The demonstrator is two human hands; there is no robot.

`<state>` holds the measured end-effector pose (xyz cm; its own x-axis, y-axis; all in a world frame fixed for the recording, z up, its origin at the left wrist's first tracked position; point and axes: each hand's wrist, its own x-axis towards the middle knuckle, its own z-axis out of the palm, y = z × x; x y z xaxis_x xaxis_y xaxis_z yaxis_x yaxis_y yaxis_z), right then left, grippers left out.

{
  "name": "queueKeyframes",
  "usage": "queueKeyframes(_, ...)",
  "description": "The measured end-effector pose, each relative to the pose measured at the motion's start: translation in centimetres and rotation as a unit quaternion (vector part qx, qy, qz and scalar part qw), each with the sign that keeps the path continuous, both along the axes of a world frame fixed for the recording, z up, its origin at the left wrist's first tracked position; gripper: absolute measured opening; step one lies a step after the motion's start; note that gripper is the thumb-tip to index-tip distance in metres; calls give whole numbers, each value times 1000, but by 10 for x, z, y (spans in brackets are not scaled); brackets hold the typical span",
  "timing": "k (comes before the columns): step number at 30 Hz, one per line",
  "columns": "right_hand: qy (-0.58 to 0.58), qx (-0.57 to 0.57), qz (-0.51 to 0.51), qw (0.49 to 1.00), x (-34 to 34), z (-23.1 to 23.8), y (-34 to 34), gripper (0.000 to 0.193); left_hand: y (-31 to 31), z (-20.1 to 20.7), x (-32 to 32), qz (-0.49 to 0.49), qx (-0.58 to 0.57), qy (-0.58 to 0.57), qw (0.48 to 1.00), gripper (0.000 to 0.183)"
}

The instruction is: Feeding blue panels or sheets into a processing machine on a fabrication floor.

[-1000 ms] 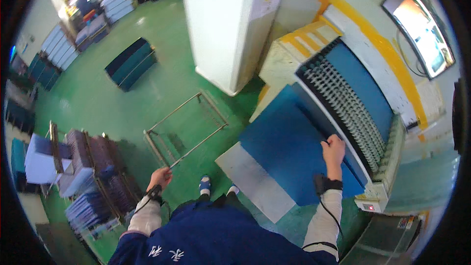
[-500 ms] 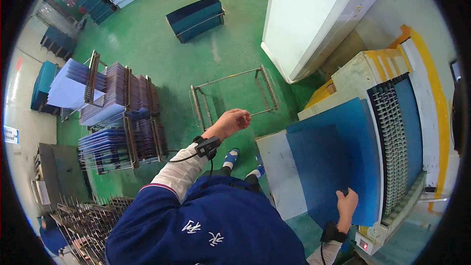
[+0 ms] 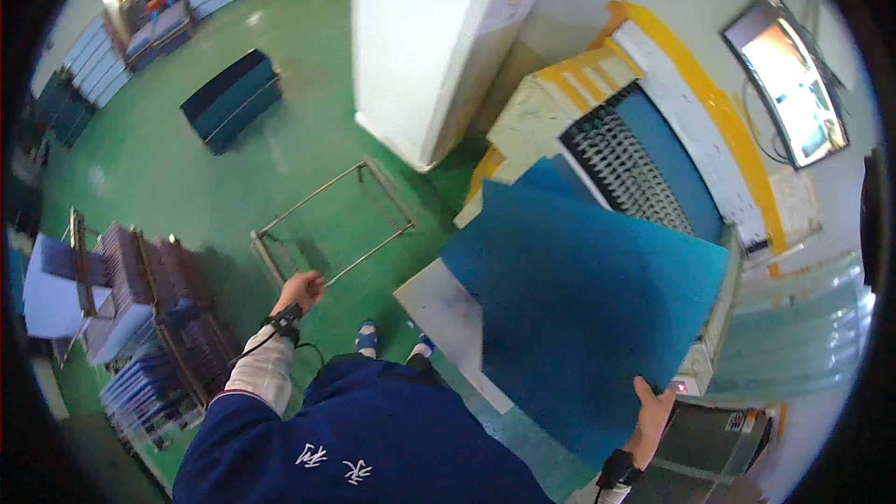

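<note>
My right hand grips the near right edge of a large blue sheet, thumb on top and fingers beneath. The sheet lies tilted over another blue sheet and a whitish board, in front of a machine with rows of rollers. On the other side, my left hand is closed in a loose fist, with no object visible in it. Beyond that hand, a metal frame rack stands on the green floor.
Racks packed with purplish sheets stand at the left. A dark teal crate-like stack sits farther out on the floor. A white column rises behind the machine. A screen hangs on the right wall.
My view has swung to the right. The right hand has taken hold of the upper blue sheet, which has turned and shifted off the one below. The left hand stays closed and has lowered.
</note>
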<state>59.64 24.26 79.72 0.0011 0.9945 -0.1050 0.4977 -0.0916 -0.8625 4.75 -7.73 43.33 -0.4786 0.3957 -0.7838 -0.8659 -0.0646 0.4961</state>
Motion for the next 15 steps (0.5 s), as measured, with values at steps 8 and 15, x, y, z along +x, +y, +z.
queueKeyframes(8, 305, 111, -281, 903, 86, -11, -32, 41, -57, -78, 14, -4, -147, -32, 989, 10)
queueKeyframes(15, 497, 16, -201, 844, 30, -59, -12, 31, 7, -64, -13, -8, -73, -24, 997, 13)
